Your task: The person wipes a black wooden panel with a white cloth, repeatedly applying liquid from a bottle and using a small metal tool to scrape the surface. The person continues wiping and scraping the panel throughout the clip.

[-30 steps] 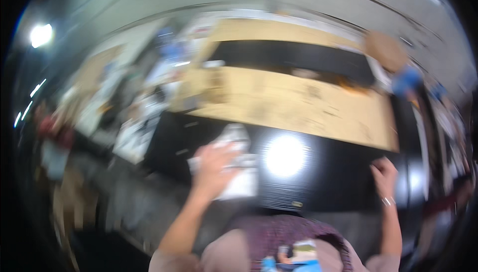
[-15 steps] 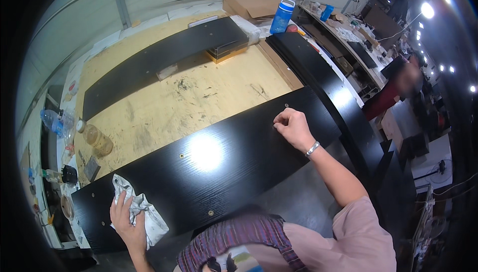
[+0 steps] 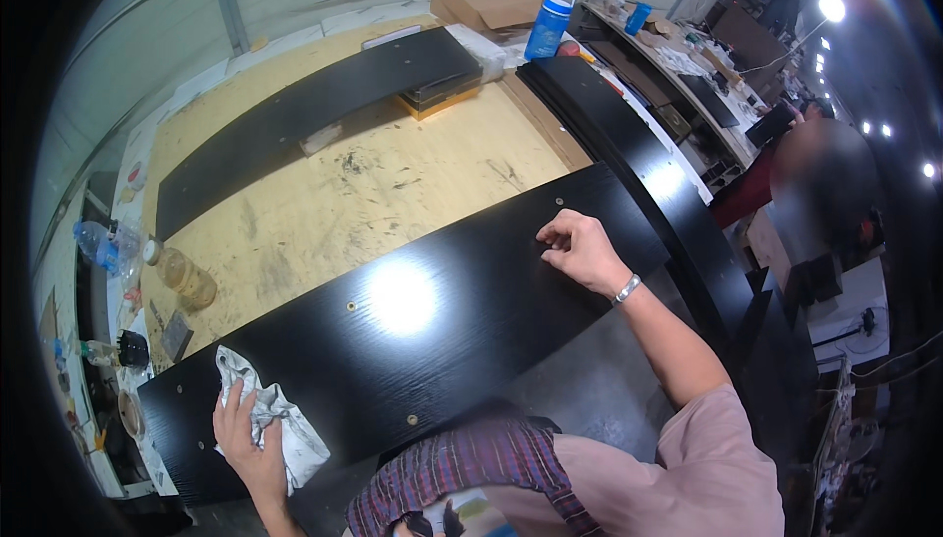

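Note:
A long black board [image 3: 471, 282] with wood grain and several small brass-coloured inserts lies across the near side of the table. At its left end, my left hand [image 3: 246, 431] grips a stained white rag [image 3: 295, 444] against the surface. My right hand [image 3: 582, 252], with a silver bracelet on the wrist, hovers over or rests lightly on the board's right part, close to one insert [image 3: 559, 201]. Its fingers are half curled, with a gap between thumb and forefinger, and I see nothing between them.
Another black board [image 3: 314, 100] lies raised on blocks at the back. Stacked black boards [image 3: 638, 144] stand at the right. A brownish bottle [image 3: 182, 274] and a dark block [image 3: 176, 336] sit at left, a blue bottle [image 3: 549, 26] behind. Another person [image 3: 825, 183] is at far right.
My right thumb and forefinger have parted from a pinch. The left hand stays on the rag. The view has shifted slightly, and the person at far right has moved.

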A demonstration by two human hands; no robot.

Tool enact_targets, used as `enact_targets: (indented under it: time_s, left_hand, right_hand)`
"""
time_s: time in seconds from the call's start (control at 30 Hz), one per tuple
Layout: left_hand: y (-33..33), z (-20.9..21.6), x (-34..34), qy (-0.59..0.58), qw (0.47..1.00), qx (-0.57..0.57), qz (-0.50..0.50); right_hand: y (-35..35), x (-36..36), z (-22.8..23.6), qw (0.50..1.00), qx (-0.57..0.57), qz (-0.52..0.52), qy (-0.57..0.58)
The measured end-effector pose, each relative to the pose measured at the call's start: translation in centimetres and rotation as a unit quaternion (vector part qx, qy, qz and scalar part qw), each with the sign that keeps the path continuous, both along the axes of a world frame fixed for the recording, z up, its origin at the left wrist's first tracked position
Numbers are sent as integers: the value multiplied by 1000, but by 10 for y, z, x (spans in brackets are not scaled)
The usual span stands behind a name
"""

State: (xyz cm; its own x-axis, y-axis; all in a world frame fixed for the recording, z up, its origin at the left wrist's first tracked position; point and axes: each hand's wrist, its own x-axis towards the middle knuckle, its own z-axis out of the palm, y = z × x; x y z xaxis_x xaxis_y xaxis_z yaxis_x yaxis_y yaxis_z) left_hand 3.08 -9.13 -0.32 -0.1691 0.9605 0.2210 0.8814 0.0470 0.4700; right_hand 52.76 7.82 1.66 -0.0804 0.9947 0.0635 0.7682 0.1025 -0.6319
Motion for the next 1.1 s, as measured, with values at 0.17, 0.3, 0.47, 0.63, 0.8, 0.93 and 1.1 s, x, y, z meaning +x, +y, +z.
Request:
enact_targets:
  time_s: [0.17,0.3,0.47,0.63,0.8,0.93,1.1]
  left_hand:
    - [3,-2,0,0,1000,6,-7]
    - [6,-1,1,-15,1000,18,-16]
    - [15,8,13,46,997,-36,-42]
    - [74,10,92,96,975,-44,-193]
    - [141,6,172,92,943,-12,-320]
    - [154,-7,164,24,952,33,-305]
    - [131,-7,173,36,952,53,-299]
  right_hand:
    - [-6,0,0,1000,11,14,-7]
    - [-9,3,-11,998,55,-18,-34]
    - [-66,-39,1,976,176,119,-38]
    - [-109,-94,-4,942,87,304,-116]
    - [-113,-98,-11,933,109,275,-205]
    - [-117,-103,-7,931,102,275,-218]
    - [-138,-110,-31,924,236,222,-202]
